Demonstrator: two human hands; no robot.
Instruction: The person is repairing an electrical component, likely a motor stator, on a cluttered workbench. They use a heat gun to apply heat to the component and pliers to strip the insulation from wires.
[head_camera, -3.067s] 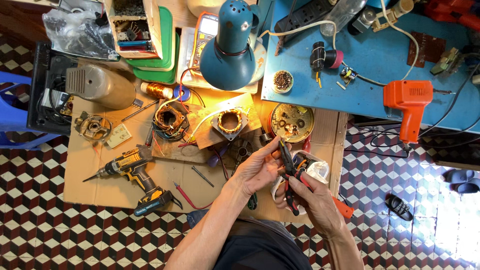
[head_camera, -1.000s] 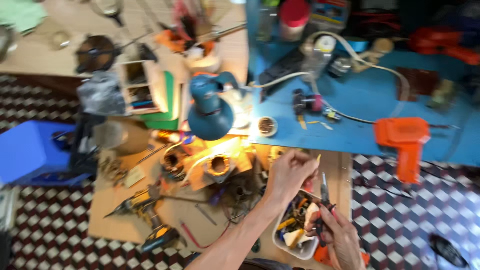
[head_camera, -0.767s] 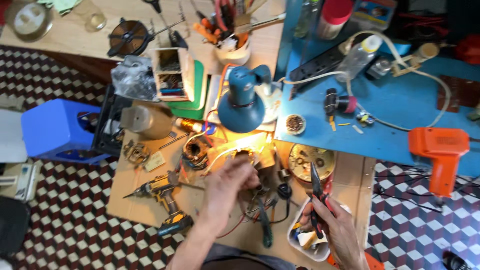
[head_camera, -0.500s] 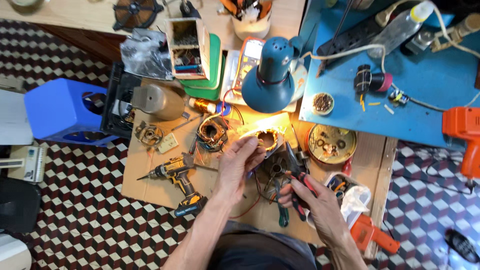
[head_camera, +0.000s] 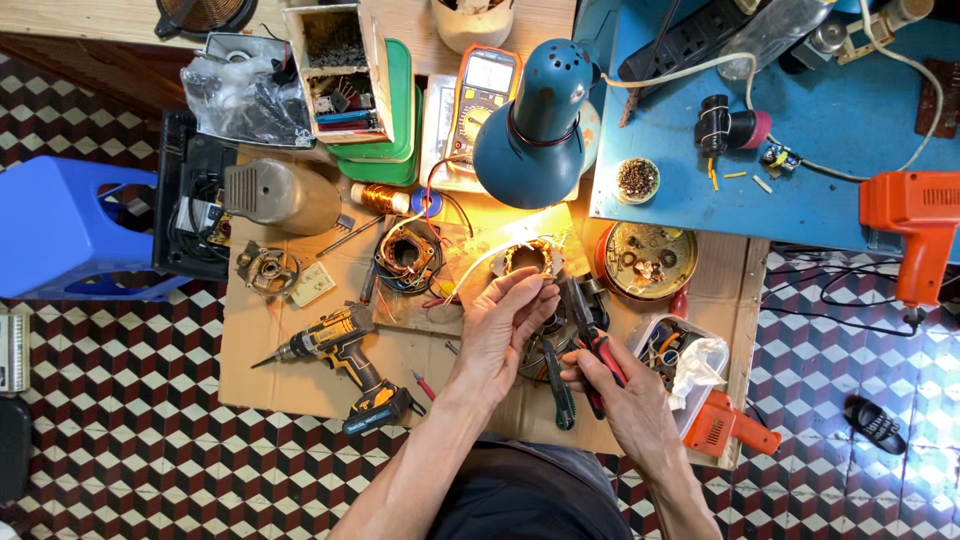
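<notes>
left hand (head_camera: 508, 322): fingers pinched together over motor stator (head_camera: 530, 262) | right hand (head_camera: 622, 388): fingers clamped on pliers (head_camera: 590, 338)

Single head cam, looks almost straight down from above the seated person, mid range. Frame takes in the whole cardboard work mat (head_camera: 300, 380) on the checkered tile floor (head_camera: 120, 440), with the blue bench top (head_camera: 820, 130) upper right. Both forearms enter from the bottom edge; left hand (head_camera: 505, 325) and right hand (head_camera: 620, 385) sit just below centre. No second view to overlap with.
</notes>
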